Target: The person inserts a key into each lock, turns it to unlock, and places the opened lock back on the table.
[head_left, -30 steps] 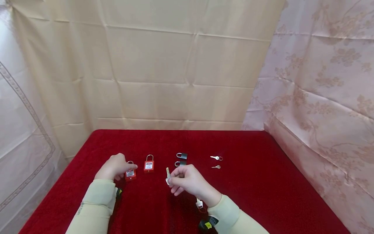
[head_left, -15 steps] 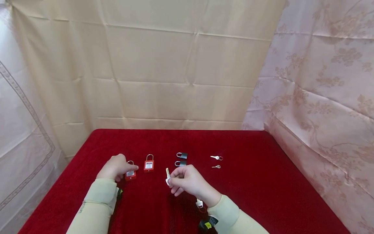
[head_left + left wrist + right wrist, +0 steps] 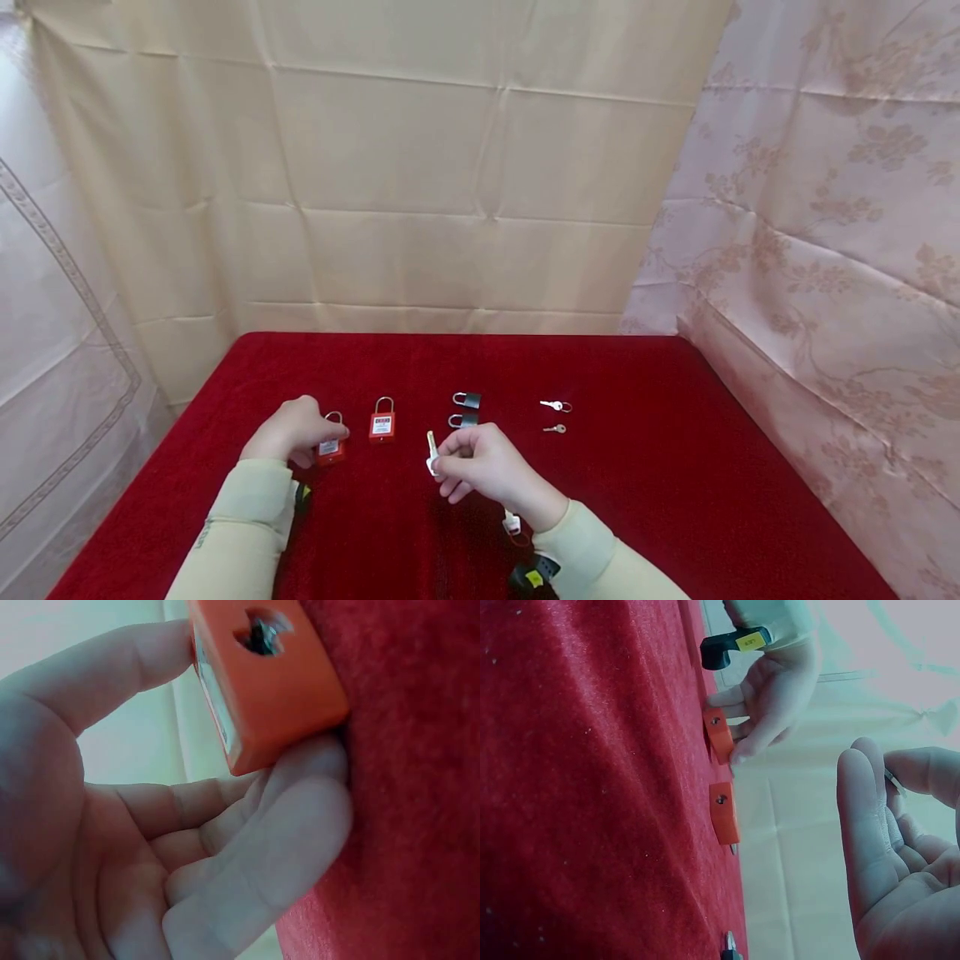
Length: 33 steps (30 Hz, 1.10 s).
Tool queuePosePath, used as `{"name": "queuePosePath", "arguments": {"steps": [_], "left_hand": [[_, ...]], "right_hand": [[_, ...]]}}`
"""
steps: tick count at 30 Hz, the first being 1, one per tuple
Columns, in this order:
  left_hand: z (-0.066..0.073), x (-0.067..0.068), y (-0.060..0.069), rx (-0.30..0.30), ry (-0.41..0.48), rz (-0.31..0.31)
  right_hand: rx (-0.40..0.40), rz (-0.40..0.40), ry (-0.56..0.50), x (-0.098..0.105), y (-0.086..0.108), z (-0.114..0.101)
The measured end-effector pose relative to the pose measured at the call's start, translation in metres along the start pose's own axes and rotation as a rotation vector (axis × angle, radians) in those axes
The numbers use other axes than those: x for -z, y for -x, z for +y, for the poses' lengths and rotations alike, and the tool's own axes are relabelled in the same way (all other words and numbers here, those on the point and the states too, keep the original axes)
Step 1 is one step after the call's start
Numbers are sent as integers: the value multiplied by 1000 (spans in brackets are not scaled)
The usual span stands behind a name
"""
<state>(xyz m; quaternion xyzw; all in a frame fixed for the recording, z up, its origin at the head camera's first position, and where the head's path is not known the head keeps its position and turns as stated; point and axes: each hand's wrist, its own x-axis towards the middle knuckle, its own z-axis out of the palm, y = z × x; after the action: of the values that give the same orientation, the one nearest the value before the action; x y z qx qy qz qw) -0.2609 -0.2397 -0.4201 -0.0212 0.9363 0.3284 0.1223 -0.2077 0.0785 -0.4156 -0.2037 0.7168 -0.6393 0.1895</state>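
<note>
My left hand (image 3: 294,427) grips a red padlock (image 3: 331,450) on the cloth, thumb over its white label and fingers along its side. In the left wrist view the padlock (image 3: 289,682) shows its keyhole end, close to the cloth. My right hand (image 3: 483,462) pinches a key (image 3: 432,450) between thumb and finger above the cloth, its blade pointing up and away. In the right wrist view the fingers hide most of that key. A second red padlock (image 3: 382,425) lies between my hands, its shackle toward the far side.
Two dark padlocks (image 3: 468,400) lie beyond my right hand, the nearer partly covered by it. Farther right are a key on a ring (image 3: 557,406) and a single key (image 3: 555,428). Another key with a red ring (image 3: 512,522) sits by my right wrist. Curtains border the red-covered table (image 3: 637,500).
My left hand has shifted slightly left, and the red padlock it grips has moved with it. My right hand and its key stay almost still.
</note>
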Motion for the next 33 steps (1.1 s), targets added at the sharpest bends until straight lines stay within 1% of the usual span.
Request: {"name": "queuePosePath", "arguments": {"steps": [2, 6, 9, 11, 14, 18, 23, 25, 28, 33], "left_hand": [[-1, 3, 0, -23, 11, 13], [-4, 7, -3, -75, 57, 64], [-2, 10, -6, -115, 116, 105], [1, 12, -7, -135, 183, 122], [7, 14, -7, -169, 333, 106], [13, 16, -4, -203, 536, 42], [16, 17, -3, -246, 699, -30], [17, 17, -2, -255, 739, -45], [20, 16, -3, -253, 776, -47], [24, 12, -3, -248, 785, -39]], "right_hand": [[7, -3, 5, 0, 0, 1], [16, -6, 14, 2, -1, 0], [15, -3, 4, 3, -1, 0], [11, 0, -7, 4, -1, 0], [9, 3, -22, 6, -1, -1], [17, 4, -23, 8, 0, -2], [26, 11, -19, 10, 0, -3], [27, 11, -19, 11, 0, -4], [29, 7, -15, 13, 0, -4], [30, 6, -19, 15, 0, -2]]}}
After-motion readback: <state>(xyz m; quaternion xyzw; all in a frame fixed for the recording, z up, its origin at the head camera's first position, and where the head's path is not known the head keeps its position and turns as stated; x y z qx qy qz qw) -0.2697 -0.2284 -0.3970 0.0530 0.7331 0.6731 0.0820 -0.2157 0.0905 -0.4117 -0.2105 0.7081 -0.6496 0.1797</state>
